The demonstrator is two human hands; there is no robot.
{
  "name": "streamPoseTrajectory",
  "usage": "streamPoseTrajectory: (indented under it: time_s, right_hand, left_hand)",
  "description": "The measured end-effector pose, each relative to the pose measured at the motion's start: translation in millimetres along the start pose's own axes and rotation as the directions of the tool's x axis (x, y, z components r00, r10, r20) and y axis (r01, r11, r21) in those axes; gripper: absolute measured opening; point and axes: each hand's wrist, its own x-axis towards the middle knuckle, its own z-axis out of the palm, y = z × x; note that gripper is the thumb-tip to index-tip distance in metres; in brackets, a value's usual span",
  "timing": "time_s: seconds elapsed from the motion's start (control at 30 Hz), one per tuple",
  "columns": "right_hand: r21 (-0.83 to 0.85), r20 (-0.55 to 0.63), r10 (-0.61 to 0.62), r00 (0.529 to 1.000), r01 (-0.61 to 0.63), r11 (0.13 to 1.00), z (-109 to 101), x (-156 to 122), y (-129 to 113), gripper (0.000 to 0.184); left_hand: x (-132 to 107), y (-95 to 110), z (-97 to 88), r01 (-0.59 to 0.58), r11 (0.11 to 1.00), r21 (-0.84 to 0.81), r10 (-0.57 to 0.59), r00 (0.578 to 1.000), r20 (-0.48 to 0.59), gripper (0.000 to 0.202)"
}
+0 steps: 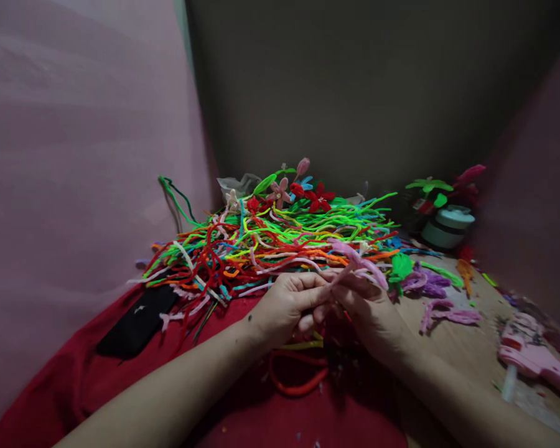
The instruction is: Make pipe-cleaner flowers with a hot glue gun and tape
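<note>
My left hand [289,305] and my right hand [371,311] meet in the middle of the view. Pinched between them is a pink pipe-cleaner piece [350,252] with looped, petal-like ends pointing up and to the right. Fingers of both hands close on its lower part, and my hands hide that end. Just behind lies a large heap of pipe cleaners [261,242] in green, red, orange, yellow and white. A red pipe-cleaner loop [298,392] rests on the red cloth [242,410] below my hands.
Left on the cloth lies a black phone [137,323]. Pipe-cleaner flowers [280,193] top the heap. Purple pieces [429,280] and pink loops [450,314] lie right on cardboard [476,367], near a pink glue gun [532,354]. A pale jar [448,227] stands behind; walls enclose the space.
</note>
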Motion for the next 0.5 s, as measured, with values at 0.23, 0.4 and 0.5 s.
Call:
streamPoseTrajectory:
  time_s: [0.23, 0.4, 0.5]
  right_hand:
    - [0.095, 0.075, -0.01, 0.997, 0.003, 0.995, 4.5, -2.7, -6.8, 0.022]
    - [0.162, 0.066, -0.019, 0.998, 0.008, 0.987, 6.6, -3.5, -6.9, 0.011]
    - [0.157, 0.025, 0.019, 1.0, -0.023, 0.987, 6.5, -3.9, -6.7, 0.015]
  left_hand:
    - [2.0, -1.3, -6.6, 0.202, 0.941, -0.27, -0.119, 0.948, 0.296, 0.016]
    - [1.5, -0.2, -3.9, 0.125, 0.978, -0.166, -0.09, 0.975, 0.203, 0.02]
    - [-0.6, 0.3, 3.7, 0.006, 0.99, 0.142, -0.009, 1.0, 0.016, 0.021]
